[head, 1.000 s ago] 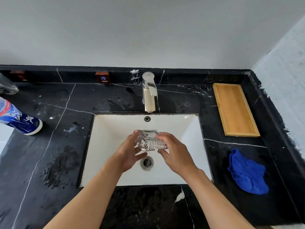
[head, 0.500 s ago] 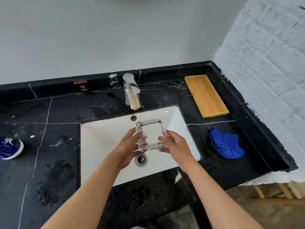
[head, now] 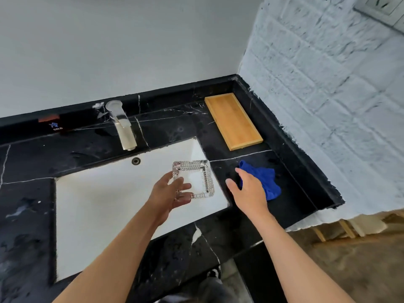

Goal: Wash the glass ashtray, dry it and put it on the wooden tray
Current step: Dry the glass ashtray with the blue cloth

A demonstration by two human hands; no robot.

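The left hand [head: 169, 194] holds the square glass ashtray [head: 192, 179] by its near left corner, tilted up over the right end of the white sink [head: 98, 200]. The right hand [head: 249, 191] is open, its fingers spread just over the blue cloth [head: 265, 182], which lies on the black surface [head: 290, 193] right of the grip. The wooden tray [head: 233, 120] sits farther back, past the cloth, well apart from the ashtray.

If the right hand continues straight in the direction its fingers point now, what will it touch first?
Most likely the blue cloth. The open right hand points away from the person, over the black counter, and the cloth lies crumpled just past its fingertips. Whether they already touch it is unclear from this view.
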